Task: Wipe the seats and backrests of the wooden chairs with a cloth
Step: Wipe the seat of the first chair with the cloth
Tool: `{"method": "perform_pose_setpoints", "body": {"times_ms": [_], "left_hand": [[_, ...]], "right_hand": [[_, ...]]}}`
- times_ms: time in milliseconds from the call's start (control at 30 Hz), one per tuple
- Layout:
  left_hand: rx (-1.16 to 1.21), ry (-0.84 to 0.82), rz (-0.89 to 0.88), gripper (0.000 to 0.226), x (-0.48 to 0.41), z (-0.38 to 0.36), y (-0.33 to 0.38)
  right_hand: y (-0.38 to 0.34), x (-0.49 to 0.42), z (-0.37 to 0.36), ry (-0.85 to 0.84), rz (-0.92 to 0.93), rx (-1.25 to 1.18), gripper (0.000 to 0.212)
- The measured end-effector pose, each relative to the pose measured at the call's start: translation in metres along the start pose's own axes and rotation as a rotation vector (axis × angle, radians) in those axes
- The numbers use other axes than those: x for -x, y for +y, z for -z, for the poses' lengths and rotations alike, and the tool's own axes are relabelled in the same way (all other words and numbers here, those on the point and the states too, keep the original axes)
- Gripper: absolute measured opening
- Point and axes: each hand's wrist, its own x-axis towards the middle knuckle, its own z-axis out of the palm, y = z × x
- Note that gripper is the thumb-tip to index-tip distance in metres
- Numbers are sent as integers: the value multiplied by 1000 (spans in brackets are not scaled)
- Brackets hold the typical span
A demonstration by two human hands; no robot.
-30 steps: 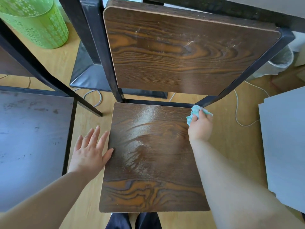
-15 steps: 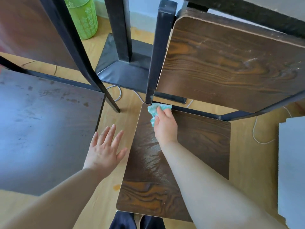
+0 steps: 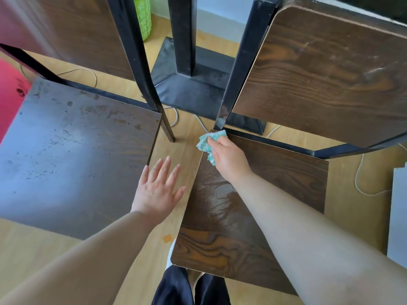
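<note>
Cloth (image 3: 209, 144) under right hand (image 3: 229, 159)

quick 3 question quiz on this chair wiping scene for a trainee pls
1. True or false: the left hand grips the cloth.
2. Where on the right chair's seat is the cloth? A: front edge. B: far left corner, by the backrest post. C: middle.
3. Short answer: which seat shows dark spots and smudges?

Key
1. False: the right hand grips it, and the left is open with nothing in it.
2. B
3. The left chair's seat.
</note>
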Motion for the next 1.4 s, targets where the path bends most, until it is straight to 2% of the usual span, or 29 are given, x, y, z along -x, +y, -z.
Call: {"method": "perform_pose_setpoints", "body": {"times_ms": [233,533,733,800,900,1067,1133,1200,1233,1300,1400], "left_hand": [[21,3,7,77,5,8,13],[13,-18,-32,66,19,9,19],[-16,-26,-51,67,25,4,19],[-15,-20,-53,67,25,3,21],[-28,-25,-57,65,23,4,21],[-36,-7,-56,65,18,5,21],[-38,1,-58,64,13,7,22],[-31,6,-60,64,5,10,24],[-29,12,-60,63,0,12,26],[-25,28,-59,62,-11,19,32],[3,52,-73,59,-27,28,42]], "right_hand": [[-12,69,-26,-43,130,-52,48],[-35,152,-60,-51,222,-76,48],[-49,207,-85,-199,287,-63,70],[-53,225,-90,-243,308,-105,72],[-57,240,-97,-250,305,-126,71],[-56,238,-83,-371,300,-176,56],[-55,229,-65,-307,273,-198,47],[-45,215,-46,-184,100,-328,21],[-35,206,-34,-114,53,-315,18],[-10,184,-12,-6,101,-205,31],[37,143,23,156,-8,-165,36]]}}
